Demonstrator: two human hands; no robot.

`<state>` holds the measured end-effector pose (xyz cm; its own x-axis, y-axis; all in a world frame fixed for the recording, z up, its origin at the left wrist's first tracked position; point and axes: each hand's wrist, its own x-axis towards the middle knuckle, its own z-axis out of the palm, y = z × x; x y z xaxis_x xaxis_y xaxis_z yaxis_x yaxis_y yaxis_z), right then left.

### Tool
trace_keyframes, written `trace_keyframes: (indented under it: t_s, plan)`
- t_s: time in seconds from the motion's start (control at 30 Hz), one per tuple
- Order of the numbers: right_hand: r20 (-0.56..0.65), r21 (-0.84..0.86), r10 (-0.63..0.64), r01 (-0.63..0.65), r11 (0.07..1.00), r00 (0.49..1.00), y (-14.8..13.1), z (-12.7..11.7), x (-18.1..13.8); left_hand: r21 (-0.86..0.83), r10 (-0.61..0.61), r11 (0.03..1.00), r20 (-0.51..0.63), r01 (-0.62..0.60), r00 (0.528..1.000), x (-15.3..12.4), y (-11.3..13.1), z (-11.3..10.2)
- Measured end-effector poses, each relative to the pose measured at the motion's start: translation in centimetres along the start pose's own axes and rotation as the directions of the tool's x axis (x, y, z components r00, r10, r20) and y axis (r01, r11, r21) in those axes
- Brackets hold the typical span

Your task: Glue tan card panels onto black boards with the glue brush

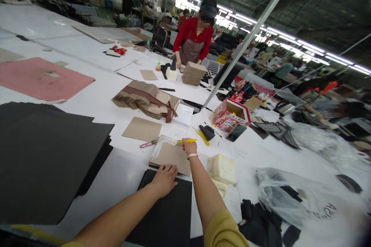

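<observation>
My right hand (189, 147) is closed around the yellow handle of a brush (189, 141). The bristle end points left over a small stack of brown cardboard pieces (171, 156). Along the far left part of the top piece runs a whitish wet-looking coating. My left hand (164, 179) lies flat across the stack's near edge, fingers stretched out. Beneath that hand and wrist is a pile of black sheets (171, 216). A pink-handled cutter (148, 144) lies just left of the cardboard. To the right stands a cream plastic container (222, 168).
A large black sheet pile (43, 158) covers the left side. Ahead are tied cardboard bundles (145, 98), a loose cardboard piece (142, 128), a red box (230, 115) and a phone (236, 132). A metal pole (249, 32) rises from the table. Across it stands a co-worker (194, 38).
</observation>
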<state>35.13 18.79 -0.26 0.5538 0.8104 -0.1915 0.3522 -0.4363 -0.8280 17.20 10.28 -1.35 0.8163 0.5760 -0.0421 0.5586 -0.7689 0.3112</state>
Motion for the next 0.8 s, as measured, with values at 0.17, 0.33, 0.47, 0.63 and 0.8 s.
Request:
trace_keyframes:
  t_s: [0.17,0.33,0.47,0.63,0.8]
  plan:
    - [-0.134,-0.039,0.025,-0.030,0.999,0.991,3.2,-7.3,-1.6,0.036,0.002,0.999,0.013,-0.003,1.000,0.7,0.2,-0.6]
    - [0.008,-0.275,-0.426,0.411,0.869,0.905,4.2,-8.3,-4.5,0.126,-0.010,0.992,0.043,0.005,0.999,2.7,0.0,-1.0]
    - [0.266,-0.390,-0.545,0.606,0.693,0.795,6.4,-7.3,-9.7,0.148,-0.029,0.989,0.073,0.018,0.997,4.1,-0.3,-1.0]
    - [0.260,-0.381,-0.615,0.665,0.643,0.744,8.3,-7.6,-15.7,0.148,0.034,0.988,0.055,-0.042,0.998,4.7,-0.7,-1.3]
    - [0.113,-0.252,-0.575,0.583,0.772,0.811,6.8,-10.0,-17.9,0.128,0.065,0.988,0.137,-0.082,0.988,5.4,-1.2,-2.0]
